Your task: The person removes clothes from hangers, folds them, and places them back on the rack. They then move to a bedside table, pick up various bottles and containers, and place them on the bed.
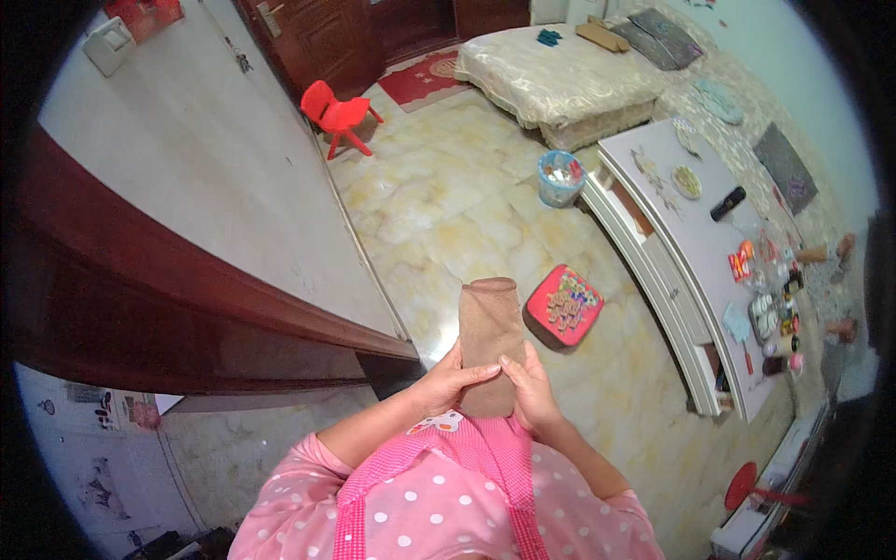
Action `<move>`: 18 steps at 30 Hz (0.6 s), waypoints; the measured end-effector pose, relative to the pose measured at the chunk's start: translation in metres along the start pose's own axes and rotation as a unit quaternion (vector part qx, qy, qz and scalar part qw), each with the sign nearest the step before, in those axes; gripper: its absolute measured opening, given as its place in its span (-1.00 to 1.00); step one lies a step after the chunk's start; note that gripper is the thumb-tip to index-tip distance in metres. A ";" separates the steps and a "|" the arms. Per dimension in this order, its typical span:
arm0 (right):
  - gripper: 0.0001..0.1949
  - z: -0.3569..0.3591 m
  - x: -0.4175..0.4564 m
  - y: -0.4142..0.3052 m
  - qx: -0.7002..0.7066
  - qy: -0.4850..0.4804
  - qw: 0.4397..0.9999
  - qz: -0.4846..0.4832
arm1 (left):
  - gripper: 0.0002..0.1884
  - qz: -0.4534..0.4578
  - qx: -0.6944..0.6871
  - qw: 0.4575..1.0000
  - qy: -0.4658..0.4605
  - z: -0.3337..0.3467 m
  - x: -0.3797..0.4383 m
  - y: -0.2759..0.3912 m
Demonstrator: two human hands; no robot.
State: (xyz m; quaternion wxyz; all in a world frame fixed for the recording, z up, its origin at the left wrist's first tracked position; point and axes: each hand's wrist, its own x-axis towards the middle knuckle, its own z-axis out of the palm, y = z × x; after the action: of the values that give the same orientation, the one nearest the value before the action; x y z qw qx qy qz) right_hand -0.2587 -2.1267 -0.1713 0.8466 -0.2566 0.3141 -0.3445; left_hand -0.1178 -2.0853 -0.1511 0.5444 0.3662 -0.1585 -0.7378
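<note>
In front of my body I hold a brown folded piece of cloth (490,329), long and narrow, with an upper end that looks like a layered or open edge. My left hand (446,383) grips its left side, thumb lying across the front. From the other side my right hand (535,392) holds it too, and the two thumb tips nearly meet on the cloth. Most of my fingers are hidden behind it. The cloth's lower end hangs just over my pink checked apron (462,448).
A low red stool (563,308) stands on the tiled floor just beyond the cloth. To the right is a white coffee table (700,203) bearing several items, with a blue waste bin (560,180) near its far end. Another person's feet (843,329) show behind it. A red chair (339,115) stands farther off.
</note>
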 end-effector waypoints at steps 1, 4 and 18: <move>-0.55 0.002 0.016 -0.008 -0.013 -0.003 1.000 -0.005 | -0.22 0.005 -0.012 1.000 0.009 -0.004 0.013 0.007; -0.52 0.009 0.071 -0.033 -0.043 -0.045 0.998 0.004 | -0.24 0.024 -0.002 0.999 0.044 -0.021 0.053 0.034; -0.44 0.079 0.334 -0.158 -0.155 -0.183 0.969 0.063 | -0.23 0.089 -0.033 0.994 0.045 -0.070 0.235 0.214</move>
State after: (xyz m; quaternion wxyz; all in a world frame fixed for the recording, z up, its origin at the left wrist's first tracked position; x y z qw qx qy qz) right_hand -0.0808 -2.4576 -0.1335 0.8596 -0.4231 0.2187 -0.1850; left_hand 0.0465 -2.3660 -0.1496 0.6264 0.3652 -0.1409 -0.6741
